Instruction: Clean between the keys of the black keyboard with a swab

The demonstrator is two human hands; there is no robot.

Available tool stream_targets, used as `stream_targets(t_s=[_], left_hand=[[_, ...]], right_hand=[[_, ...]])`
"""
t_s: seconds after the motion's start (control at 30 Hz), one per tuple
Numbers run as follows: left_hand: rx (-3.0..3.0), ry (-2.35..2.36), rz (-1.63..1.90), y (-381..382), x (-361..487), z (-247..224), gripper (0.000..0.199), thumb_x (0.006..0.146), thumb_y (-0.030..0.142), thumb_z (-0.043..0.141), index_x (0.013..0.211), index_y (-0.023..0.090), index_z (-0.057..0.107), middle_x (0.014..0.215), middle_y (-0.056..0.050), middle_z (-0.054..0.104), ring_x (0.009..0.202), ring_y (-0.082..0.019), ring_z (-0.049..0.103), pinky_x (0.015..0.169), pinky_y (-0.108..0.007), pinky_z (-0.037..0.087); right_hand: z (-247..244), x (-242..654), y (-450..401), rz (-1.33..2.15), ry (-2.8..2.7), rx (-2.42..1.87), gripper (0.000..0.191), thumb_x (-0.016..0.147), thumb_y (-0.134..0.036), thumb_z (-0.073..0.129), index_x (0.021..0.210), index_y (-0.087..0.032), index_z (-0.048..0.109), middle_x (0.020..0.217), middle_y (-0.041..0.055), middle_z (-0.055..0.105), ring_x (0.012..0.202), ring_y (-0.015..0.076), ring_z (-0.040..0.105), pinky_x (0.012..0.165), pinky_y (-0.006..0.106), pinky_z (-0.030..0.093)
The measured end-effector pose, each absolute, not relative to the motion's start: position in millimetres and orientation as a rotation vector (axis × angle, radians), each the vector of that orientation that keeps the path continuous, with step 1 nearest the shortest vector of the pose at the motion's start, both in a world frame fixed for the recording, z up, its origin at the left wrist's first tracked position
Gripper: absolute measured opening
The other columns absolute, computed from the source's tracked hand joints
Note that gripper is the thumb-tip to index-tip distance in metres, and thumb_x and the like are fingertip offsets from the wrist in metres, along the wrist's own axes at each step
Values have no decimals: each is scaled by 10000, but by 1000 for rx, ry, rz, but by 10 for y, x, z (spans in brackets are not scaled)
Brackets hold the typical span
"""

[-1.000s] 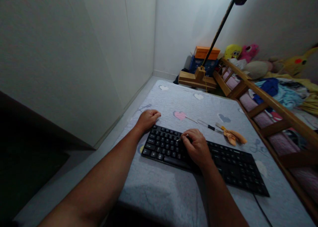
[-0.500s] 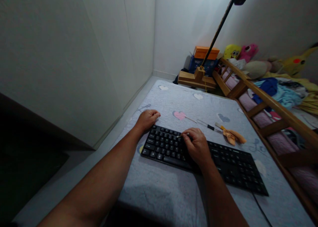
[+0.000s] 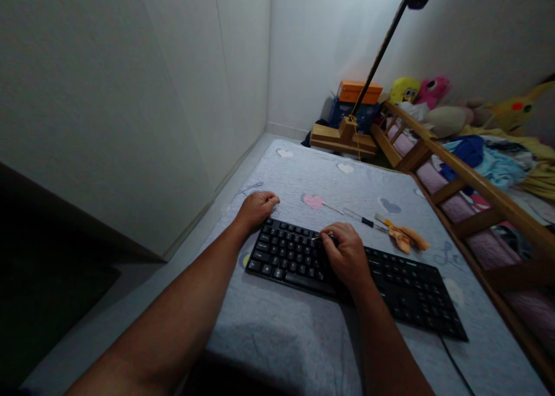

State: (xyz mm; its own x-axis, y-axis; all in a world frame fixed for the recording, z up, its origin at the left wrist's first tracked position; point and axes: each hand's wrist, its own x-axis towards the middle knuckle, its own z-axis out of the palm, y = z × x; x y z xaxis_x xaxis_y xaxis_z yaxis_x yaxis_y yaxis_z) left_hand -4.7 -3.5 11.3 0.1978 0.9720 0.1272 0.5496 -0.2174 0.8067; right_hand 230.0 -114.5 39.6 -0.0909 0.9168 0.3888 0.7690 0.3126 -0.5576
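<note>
A black keyboard (image 3: 299, 280) lies aslant on the light cloth with hearts. My right hand (image 3: 344, 251) is over its middle, closed in a pinch on a thin pale stick that looks like a cotton swab (image 3: 316, 237). The swab's tip points left, at the upper rows of keys; whether it touches them I cannot tell. My left hand (image 3: 257, 208) rests at the keyboard's upper left corner with its fingers curled together. Whatever its fingers hold, if anything, is hidden. Another cotton swab (image 3: 333, 208) lies on the cloth behind the keyboard.
Behind the keyboard lie a wire-ended tool with a black handle (image 3: 367, 222), a small brush (image 3: 382, 219) and an orange cloth (image 3: 405, 238). A wooden bed rail (image 3: 468, 170) borders the right side; a pale cabinet (image 3: 173, 95) stands left. The keyboard cable (image 3: 455, 364) runs toward me.
My right hand has shifted slightly to the right with the cotton swab, along the upper keys. My left hand and the keyboard stay in place.
</note>
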Motion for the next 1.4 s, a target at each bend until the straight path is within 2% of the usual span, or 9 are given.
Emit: stream_targets(t_s=[1.1,1.4], left_hand=[[1855,1414,881,-36,-49,115,355,851,425,486,804,158,715,537,-2,579,597,-185,553,573,-281,371],[1849,1416,869,-44,-51,122,357,852,428,484,822,161,718,528,3,567,573,-177,536,565,-281,361]], right_hand=[[435,2324,-1168,283,-1980,-1542,174,837,-188,506,680,-221,573,724,25,631,805,206,551,816,363,370],[401,2353,-1142,217,-1937,-1576,173,881,-235,512,740,-221,609,787,45,650,851,223,552,817,365,380]])
